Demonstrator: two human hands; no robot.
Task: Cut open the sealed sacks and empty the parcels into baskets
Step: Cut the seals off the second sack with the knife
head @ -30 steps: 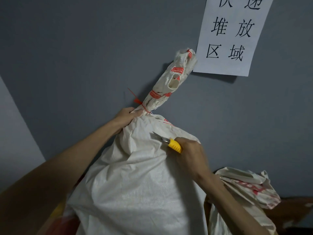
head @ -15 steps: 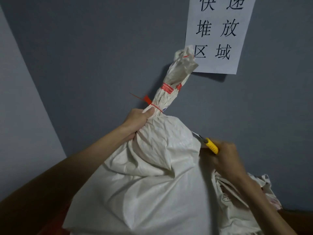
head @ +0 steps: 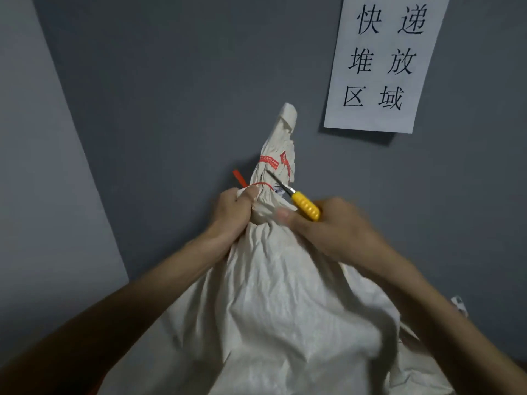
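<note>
A large white woven sack (head: 273,315) stands upright in front of me, its neck gathered and bound by a red zip tie (head: 258,184) with a red tail sticking out to the left. My left hand (head: 235,208) grips the bunched neck just below the tie. My right hand (head: 328,223) holds a yellow-handled knife (head: 305,206); its thin blade lies against the twisted neck right beside the tie. The twisted top of the sack rises above the tie, printed with red marks.
A grey wall stands close behind the sack, with a white paper sign (head: 382,61) bearing black characters at the upper right. A lighter wall panel (head: 34,166) fills the left side. Part of another sack (head: 459,305) peeks out at the right.
My right hand has brought the knife up from the sack's right shoulder to the tied neck. The left hand keeps its grip below the tie. The view has shifted lower and left.
</note>
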